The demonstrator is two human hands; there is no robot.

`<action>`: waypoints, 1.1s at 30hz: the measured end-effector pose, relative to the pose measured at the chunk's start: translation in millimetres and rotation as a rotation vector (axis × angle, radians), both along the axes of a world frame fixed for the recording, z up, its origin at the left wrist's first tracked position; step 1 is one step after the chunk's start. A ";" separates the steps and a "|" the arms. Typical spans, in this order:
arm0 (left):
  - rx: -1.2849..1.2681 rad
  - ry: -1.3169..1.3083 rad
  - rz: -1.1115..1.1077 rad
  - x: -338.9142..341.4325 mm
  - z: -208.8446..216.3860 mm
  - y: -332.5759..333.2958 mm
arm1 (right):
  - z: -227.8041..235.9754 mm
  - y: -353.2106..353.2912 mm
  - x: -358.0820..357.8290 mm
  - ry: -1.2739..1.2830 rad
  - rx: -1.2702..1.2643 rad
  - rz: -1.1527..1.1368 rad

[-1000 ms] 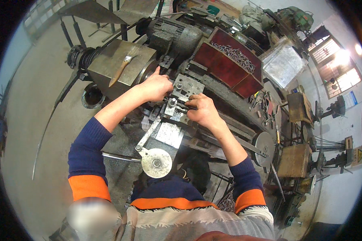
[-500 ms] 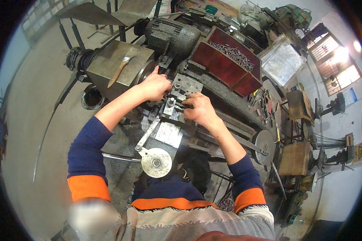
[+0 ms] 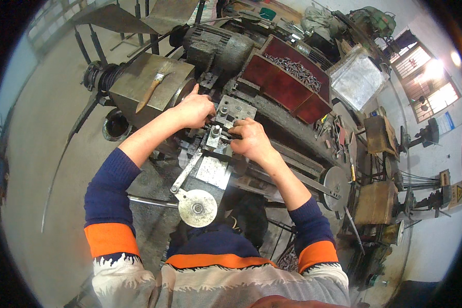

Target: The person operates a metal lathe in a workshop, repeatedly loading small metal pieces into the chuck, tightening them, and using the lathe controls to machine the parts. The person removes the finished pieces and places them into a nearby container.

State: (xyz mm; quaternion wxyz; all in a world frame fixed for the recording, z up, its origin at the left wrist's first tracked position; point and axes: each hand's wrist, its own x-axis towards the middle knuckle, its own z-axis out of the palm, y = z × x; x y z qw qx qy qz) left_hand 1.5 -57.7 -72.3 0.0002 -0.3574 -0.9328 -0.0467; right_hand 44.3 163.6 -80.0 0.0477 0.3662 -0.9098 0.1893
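My left hand [image 3: 196, 110] reaches over the lathe between the headstock [image 3: 138, 82] and the tool post. Its index finger stretches toward the spindle end; the other fingers curl down, and what they hold is hidden. On the right side of the tool post [image 3: 216, 132], my right hand [image 3: 251, 138] has its fingers bent and closed over a small part I cannot make out. A steel block with bolts [image 3: 239, 108] lies between and beyond the hands. Nearer me, a lever arm [image 3: 186, 171] runs to a round metal disc [image 3: 197, 208].
A wooden-handled brush [image 3: 150, 93] lies on the headstock. Behind stands a dark red bin [image 3: 282, 82] full of small metal parts [image 3: 297, 71], beside a motor [image 3: 216, 45]. Hand tools [image 3: 341, 138] lie at right, near a handwheel [image 3: 335, 188]. A dark pot [image 3: 117, 124] is at left.
The whole view has shifted very slightly. Both hands keep nearly the same places and poses on the lathe.
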 end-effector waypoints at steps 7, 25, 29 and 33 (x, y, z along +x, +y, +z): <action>0.061 0.077 -0.015 1.9 -6.0 -3.8 | 0.0 1.6 -0.6 0.000 -0.040 0.006; 0.004 0.032 0.008 1.2 -0.7 1.1 | 5.4 1.4 2.0 0.048 -0.021 -0.003; 0.014 0.018 0.009 3.7 2.1 1.0 | 12.5 -6.8 -2.1 -0.002 0.100 -0.016; -0.021 -0.021 -0.009 -0.1 6.1 2.8 | 4.9 -6.7 -8.3 0.082 0.055 0.053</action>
